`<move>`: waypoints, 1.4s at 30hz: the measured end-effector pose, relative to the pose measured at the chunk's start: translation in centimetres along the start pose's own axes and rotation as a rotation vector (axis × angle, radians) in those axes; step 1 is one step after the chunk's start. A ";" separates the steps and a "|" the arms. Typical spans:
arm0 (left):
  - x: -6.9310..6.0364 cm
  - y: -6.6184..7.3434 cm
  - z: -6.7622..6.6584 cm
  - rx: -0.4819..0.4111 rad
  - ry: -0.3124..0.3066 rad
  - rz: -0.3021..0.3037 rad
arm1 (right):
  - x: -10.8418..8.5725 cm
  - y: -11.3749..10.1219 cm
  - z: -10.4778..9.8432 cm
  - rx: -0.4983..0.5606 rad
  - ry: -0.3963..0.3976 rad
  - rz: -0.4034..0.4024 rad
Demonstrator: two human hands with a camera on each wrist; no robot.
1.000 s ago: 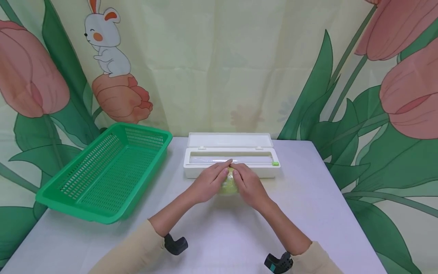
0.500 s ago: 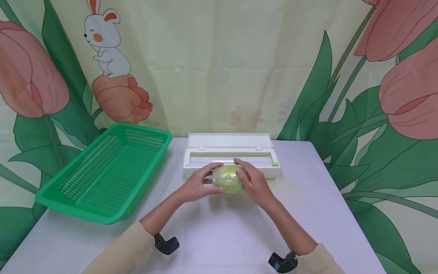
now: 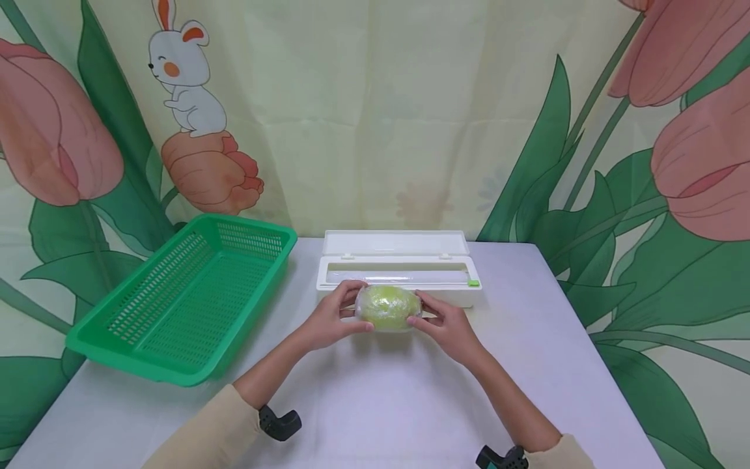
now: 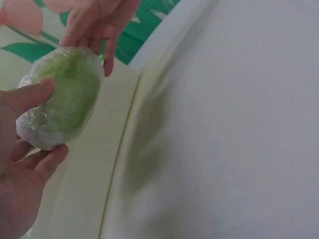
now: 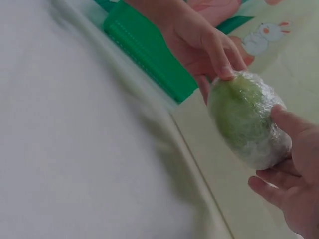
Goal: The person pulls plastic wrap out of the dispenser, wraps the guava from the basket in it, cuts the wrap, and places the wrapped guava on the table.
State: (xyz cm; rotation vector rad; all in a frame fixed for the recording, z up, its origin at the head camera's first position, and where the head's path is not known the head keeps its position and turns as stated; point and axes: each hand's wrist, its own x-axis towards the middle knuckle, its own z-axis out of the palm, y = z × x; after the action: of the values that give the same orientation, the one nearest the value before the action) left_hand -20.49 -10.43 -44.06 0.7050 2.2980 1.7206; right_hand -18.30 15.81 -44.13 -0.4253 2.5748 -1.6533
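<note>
A rounded, yellow-green fruit [image 3: 388, 307] wrapped in clear cling film is held up between both hands, above the table; its exact kind is hidden by the film. My left hand [image 3: 331, 319] grips its left end, thumb on the near side and fingers behind. At the right end my right hand [image 3: 450, 324] pinches it between thumb and fingers. In the left wrist view the film on the fruit [image 4: 70, 97] looks crinkled and bunched at the ends. Just behind it stands a white cling film dispenser [image 3: 463, 297], lid raised, with a roll of film inside.
A green plastic basket [image 3: 202, 374] with slotted walls sits at the left of the table, with nothing in it. The white-covered table [image 3: 387, 404] ends at a curtain [image 3: 375, 130] printed with tulips and a rabbit. A green slider [image 3: 473, 283] is on the dispenser's right end.
Both hands were over the top of the wrapped fruit, thumbs together. They have since spread apart to its two ends, leaving most of the fruit in sight.
</note>
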 end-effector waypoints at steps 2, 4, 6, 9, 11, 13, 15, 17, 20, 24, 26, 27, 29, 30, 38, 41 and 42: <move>-0.2 -0.3 0.0 -0.009 0.004 0.002 | -0.1 0.1 0.3 0.002 -0.003 -0.009; -0.3 -0.5 0.1 -0.011 0.007 0.009 | -0.1 0.1 0.6 -0.008 -0.002 -0.005; -0.4 -0.8 0.3 0.001 0.012 0.020 | -0.2 0.1 0.8 -0.024 0.003 0.007; -0.3 -1.2 0.8 0.013 0.003 0.029 | -0.4 0.3 0.8 -0.054 0.019 0.030; -0.1 -1.4 1.2 0.026 -0.004 0.036 | -0.6 0.5 0.7 -0.073 0.025 0.034; 0.1 -1.5 1.4 0.053 -0.004 0.044 | -0.7 0.8 0.5 -0.081 0.021 0.040; 0.1 -1.2 1.6 0.087 0.007 0.048 | -0.7 0.9 0.3 -0.080 0.011 0.039; 0.2 -1.3 1.6 0.128 0.025 0.049 | -0.6 1.1 0.3 -0.064 0.006 0.029; 0.2 -1.5 1.6 0.176 0.053 0.026 | -0.4 1.5 0.5 -0.041 0.007 0.017; 0.3 -2.4 1.8 0.204 0.079 0.001 | -0.3 2.1 0.7 -0.053 0.031 0.024; 0.4 -2.6 2.0 0.214 0.085 -0.015 | -0.2 2.2 0.8 -0.063 0.047 0.039; 0.4 -2.6 2.0 0.217 0.087 -0.022 | -0.1 2.3 0.9 -0.066 0.053 0.047; 0.4 -2.7 2.1 0.226 0.094 -0.030 | 0.1 2.5 1.0 -0.057 0.064 0.057; 0.4 -2.8 2.1 0.226 0.100 -0.032 | 0.2 2.6 1.1 -0.052 0.065 0.057; 0.3 -3.6 2.6 0.182 0.164 -0.013 | 0.6 3.2 1.6 -0.016 0.096 0.075; 0.4 -3.8 2.8 0.159 0.182 -0.005 | 0.7 3.4 1.7 -0.017 0.102 0.069; 0.4 -3.8 2.8 0.160 0.187 -0.003 | 0.7 3.4 1.7 -0.018 0.102 0.069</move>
State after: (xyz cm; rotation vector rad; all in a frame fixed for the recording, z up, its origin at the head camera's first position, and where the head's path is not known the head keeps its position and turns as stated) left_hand -20.61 -8.66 -48.52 0.5892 2.5836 1.6801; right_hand -19.32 15.45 -47.86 -0.2561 2.6460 -1.6722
